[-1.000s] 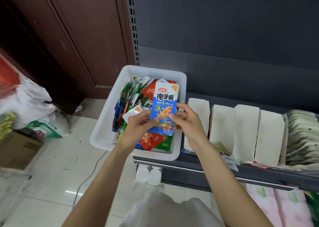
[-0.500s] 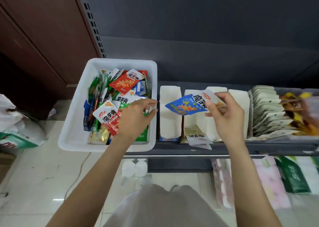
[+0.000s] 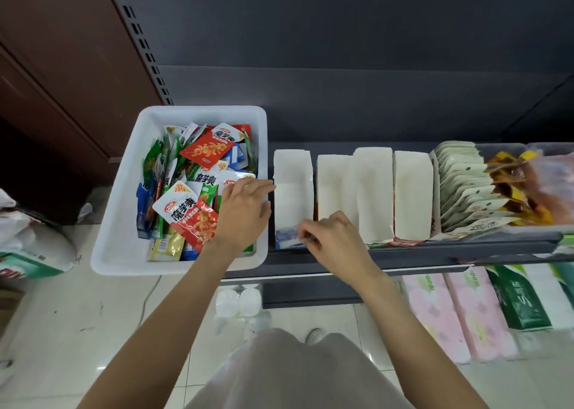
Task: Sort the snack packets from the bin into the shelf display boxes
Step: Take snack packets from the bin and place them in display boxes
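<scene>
A white plastic bin (image 3: 124, 191) at the shelf's left end holds several snack packets, red (image 3: 203, 151), green and blue. My left hand (image 3: 243, 209) lies over the packets at the bin's right wall with its fingers fairly straight and holds nothing. Four white display boxes stand in a row on the shelf: the leftmost box (image 3: 292, 175), then two boxes (image 3: 372, 184) and a fourth (image 3: 413, 191). A blue packet (image 3: 286, 237) sits in the front of the leftmost box, where my right hand (image 3: 329, 237) pinches its edge with curled fingers.
Right of the boxes, a tray of white packets (image 3: 462, 191) and brown and yellow snacks (image 3: 512, 184) fill the grey shelf (image 3: 435, 254). Pink tissue packs (image 3: 450, 315) and a green pack (image 3: 521, 303) lie below. A white sack (image 3: 37, 250) sits on the floor at left.
My right hand carried the blue packet from mid-air down into the front of the leftmost box. My left hand let go of it and stayed over the bin's right side.
</scene>
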### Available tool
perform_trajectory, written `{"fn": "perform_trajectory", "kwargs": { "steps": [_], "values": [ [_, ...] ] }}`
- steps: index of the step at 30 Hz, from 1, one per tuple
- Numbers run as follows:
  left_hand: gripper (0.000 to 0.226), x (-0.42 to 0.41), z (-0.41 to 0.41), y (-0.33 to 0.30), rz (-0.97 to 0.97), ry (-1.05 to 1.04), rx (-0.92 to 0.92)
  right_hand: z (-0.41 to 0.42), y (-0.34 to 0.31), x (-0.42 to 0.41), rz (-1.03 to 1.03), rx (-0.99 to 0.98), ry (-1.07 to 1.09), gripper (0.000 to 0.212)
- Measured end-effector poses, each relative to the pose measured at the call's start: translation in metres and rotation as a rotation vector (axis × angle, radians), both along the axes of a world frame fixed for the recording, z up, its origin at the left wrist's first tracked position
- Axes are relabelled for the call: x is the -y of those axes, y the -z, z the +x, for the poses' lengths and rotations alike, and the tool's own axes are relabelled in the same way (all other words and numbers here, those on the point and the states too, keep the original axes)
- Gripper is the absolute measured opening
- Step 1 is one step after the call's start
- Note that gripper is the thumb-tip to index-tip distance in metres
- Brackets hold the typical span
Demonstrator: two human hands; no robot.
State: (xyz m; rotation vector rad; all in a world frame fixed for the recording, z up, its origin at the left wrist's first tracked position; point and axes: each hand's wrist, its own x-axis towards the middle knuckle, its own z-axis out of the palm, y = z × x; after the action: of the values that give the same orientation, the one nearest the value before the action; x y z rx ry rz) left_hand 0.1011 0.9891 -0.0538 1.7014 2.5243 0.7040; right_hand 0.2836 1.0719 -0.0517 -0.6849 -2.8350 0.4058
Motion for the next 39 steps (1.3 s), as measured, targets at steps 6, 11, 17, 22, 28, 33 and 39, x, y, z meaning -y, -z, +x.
{"fn": "perform_trajectory", "kwargs": {
  "steps": [6,11,17,22,28,33,39],
  "values": [
    [0.034,0.004,0.003,0.003,0.02,0.032,0.04,0.014,-0.016,0.002,-0.09,0.123,-0.103,0.018],
    [0.028,0.025,-0.003,-0.008,0.213,-0.043,0.136,0.016,-0.054,0.001,-0.484,-0.09,-0.009,0.023],
    [0.031,0.093,-0.032,-0.011,0.327,-0.597,0.315,-0.044,-0.067,0.02,-0.589,-0.243,0.003,0.016],
    [0.051,0.118,-0.047,0.002,0.017,-0.716,0.419,-0.12,-0.045,0.044,-0.528,-0.037,-0.138,0.032],
    [0.064,0.107,-0.047,0.0,-0.174,-0.67,0.462,-0.154,-0.022,0.062,-0.412,0.151,-0.061,0.062],
    [0.085,0.101,-0.04,-0.021,0.171,-0.491,0.95,-0.142,-0.031,0.053,-0.925,-0.124,0.07,0.059],
    [0.075,0.084,-0.027,-0.058,0.212,-0.117,1.139,-0.095,-0.045,0.024,-1.235,-0.446,0.345,0.026]
  ]
}}
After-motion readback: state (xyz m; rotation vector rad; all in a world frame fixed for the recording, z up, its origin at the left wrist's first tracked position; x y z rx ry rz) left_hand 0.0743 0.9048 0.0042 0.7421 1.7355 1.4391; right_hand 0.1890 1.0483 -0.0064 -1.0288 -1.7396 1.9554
